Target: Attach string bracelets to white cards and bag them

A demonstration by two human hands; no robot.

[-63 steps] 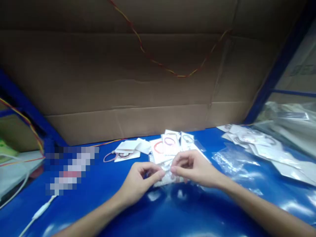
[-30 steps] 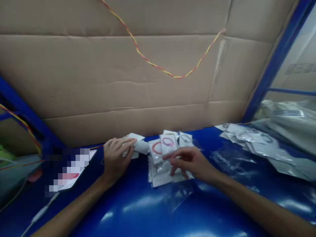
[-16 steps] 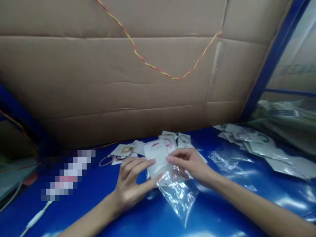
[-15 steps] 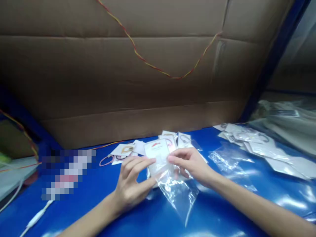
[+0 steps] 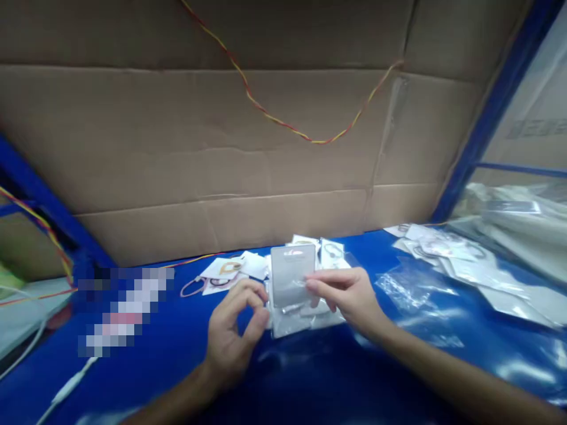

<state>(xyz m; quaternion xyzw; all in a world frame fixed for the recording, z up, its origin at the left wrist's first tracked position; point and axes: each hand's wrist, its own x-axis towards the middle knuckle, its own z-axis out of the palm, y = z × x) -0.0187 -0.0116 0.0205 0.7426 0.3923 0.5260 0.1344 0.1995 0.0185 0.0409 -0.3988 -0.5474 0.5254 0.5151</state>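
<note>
My right hand (image 5: 348,298) pinches the right edge of a flat card (image 5: 290,286) between thumb and fingers. The card is upright, looks greyish, and has a small cut-out with a little red near its top. Clear plastic seems to lie against it, though its outline is hard to make out. My left hand (image 5: 234,333) is just left of the card, fingers curled, with a gap between thumb and forefinger and nothing held. Behind the card lie several white cards, one with a yellow hair tie (image 5: 231,268). A pink loop (image 5: 192,288) pokes out beside them.
To the right are loose clear bags (image 5: 407,292) and a pile of bagged white cards (image 5: 478,265). A blurred-out item with a white cable (image 5: 66,386) lies left. Cardboard (image 5: 266,171) walls the back, with a red-yellow wire (image 5: 283,124) hanging across it.
My left hand has drawn back leftward from the card. The clear bag flap that hung toward me no longer hangs there. The card now looks grey and more upright, still in my right hand.
</note>
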